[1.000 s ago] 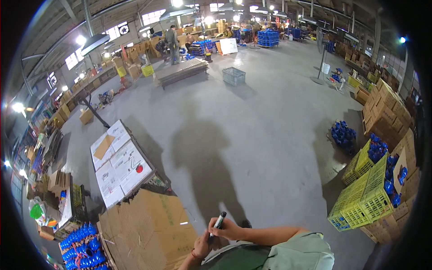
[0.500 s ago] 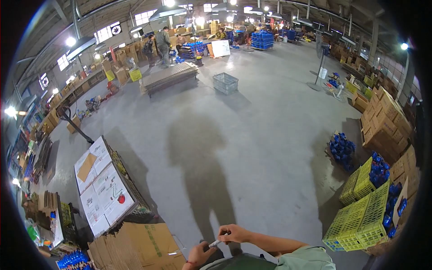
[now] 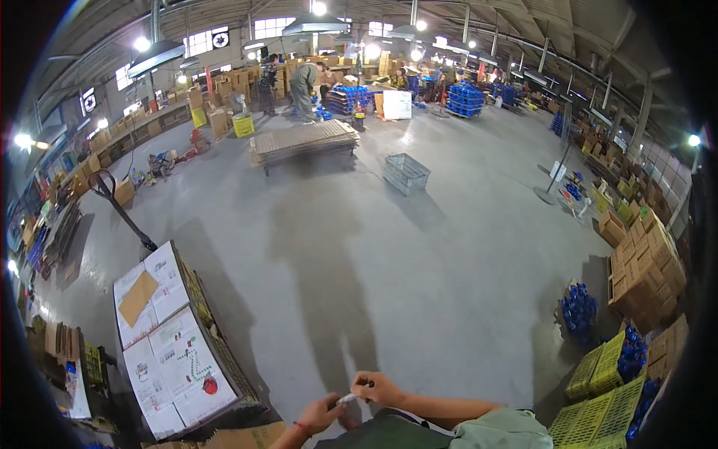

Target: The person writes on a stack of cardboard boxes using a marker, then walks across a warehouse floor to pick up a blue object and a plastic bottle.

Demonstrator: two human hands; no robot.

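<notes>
Both my hands are together low in front of my body, at the bottom of the view. Between them is a slim white marker pen (image 3: 346, 399). My left hand (image 3: 320, 414), with a red band at its wrist, is closed round one end of it. My right hand (image 3: 379, 388) pinches the other end, where a small dark part shows between the fingers. Flattened brown cardboard (image 3: 250, 437) lies just left of my left hand, partly cut off by the lower edge.
A pallet jack (image 3: 123, 206) stands at the left by a stack of white printed cartons (image 3: 176, 359). Ahead are a low stack of flat sheets (image 3: 307, 142) and a grey crate (image 3: 406, 174). Yellow crates (image 3: 598, 415) and brown boxes (image 3: 647, 262) stand right. A person (image 3: 303, 90) bends over far off.
The view has tilted up and turned slightly, so less of the near cardboard shows. My hands stay together on the marker pen. The distant person has bent forward.
</notes>
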